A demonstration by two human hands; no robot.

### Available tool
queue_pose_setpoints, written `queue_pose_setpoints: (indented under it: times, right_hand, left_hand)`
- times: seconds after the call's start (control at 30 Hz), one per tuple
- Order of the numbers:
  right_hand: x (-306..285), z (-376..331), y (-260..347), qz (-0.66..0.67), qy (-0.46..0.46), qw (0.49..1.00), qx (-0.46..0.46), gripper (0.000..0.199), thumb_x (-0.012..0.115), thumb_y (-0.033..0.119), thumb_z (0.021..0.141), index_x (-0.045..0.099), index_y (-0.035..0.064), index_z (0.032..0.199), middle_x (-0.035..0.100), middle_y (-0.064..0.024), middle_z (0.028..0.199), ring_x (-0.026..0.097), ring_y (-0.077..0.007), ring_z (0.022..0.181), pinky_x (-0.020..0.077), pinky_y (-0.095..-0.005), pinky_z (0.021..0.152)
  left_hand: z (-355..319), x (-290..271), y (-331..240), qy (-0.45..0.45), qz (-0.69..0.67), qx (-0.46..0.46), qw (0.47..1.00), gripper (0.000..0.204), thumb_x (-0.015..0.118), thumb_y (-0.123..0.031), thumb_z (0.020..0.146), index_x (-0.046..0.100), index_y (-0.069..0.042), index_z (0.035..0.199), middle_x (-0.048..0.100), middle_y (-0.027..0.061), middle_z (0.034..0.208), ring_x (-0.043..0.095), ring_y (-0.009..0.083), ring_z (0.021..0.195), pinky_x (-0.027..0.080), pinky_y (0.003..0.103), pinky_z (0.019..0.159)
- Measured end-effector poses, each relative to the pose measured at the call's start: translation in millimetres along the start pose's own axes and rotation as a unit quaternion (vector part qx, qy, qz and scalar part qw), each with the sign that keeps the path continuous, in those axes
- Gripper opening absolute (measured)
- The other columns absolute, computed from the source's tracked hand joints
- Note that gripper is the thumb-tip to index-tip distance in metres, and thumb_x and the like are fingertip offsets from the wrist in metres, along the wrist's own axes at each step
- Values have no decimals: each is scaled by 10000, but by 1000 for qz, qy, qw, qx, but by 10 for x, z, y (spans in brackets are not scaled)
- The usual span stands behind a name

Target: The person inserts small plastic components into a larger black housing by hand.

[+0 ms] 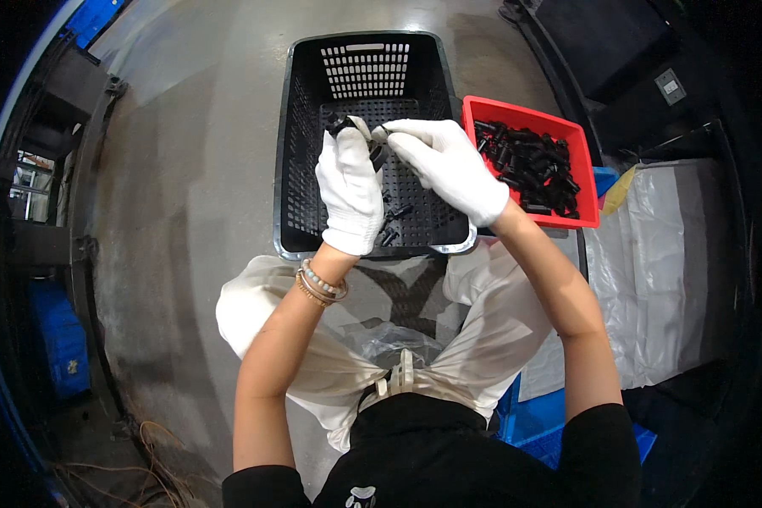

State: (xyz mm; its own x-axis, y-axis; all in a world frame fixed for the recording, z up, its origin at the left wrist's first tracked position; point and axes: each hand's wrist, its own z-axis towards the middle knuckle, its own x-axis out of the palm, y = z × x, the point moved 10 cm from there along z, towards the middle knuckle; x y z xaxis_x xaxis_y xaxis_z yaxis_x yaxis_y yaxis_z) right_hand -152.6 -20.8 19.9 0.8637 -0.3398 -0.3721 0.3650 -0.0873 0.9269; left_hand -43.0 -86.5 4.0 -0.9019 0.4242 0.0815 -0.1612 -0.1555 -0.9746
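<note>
White gloves cover both my hands, which are raised over a black plastic crate. My left hand is closed around a small black part whose knobbed end sticks out past the fingers. Fingertips of my right hand pinch together close to the left one; what they hold, if anything, is too small to make out. A curved black piece shows between the two hands. Below them, several small black parts lie on the crate's perforated floor.
At the crate's right stands a red bin heaped with black cylindrical parts. Further right, a whitish plastic sheet drapes over something. Blue plastic shows beside my right thigh. Thin cables lie on the floor at lower left.
</note>
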Motion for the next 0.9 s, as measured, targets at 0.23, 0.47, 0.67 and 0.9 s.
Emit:
queue_pose_setpoints:
  times: [0.23, 0.47, 0.67, 0.9]
  right_hand:
    - [-851, 329, -1315, -226, -15, 962, 155, 357, 493, 228, 797, 617, 35, 1071, 640, -226, 887, 654, -305, 723, 524, -365, 696]
    - [-1254, -180, -2691, -486, 144, 820, 266, 251, 530, 181, 794, 674, 87, 977, 633, -191, 1022, 617, -341, 954, 495, -392, 838]
    - [-965, -358, -2593, -660, 164, 709, 188, 193, 534, 91, 785, 695, 48, 882, 670, -163, 932, 661, -307, 863, 537, -406, 726]
    - [-946, -244, -2448, -641, 144, 729, 193, 196, 574, 145, 743, 694, 56, 869, 671, -167, 907, 663, -305, 843, 533, -400, 725]
  left_hand:
    - [126, 33, 215, 70, 225, -9, 972, 245, 553, -246, 868, 546, -27, 977, 619, 100, 711, 609, 225, 621, 473, 335, 595]
    - [91, -34, 278, 98, 232, -5, 968, 179, 545, -150, 863, 571, -26, 990, 597, 35, 831, 525, 91, 755, 443, 250, 713]
    - [51, -19, 282, 130, 231, -2, 964, 186, 564, -187, 835, 590, -32, 935, 626, 103, 824, 610, 194, 739, 476, 310, 703]
    - [74, 36, 274, 145, 188, -12, 971, 178, 553, -185, 839, 588, -27, 912, 613, 86, 764, 587, 158, 674, 470, 293, 652]
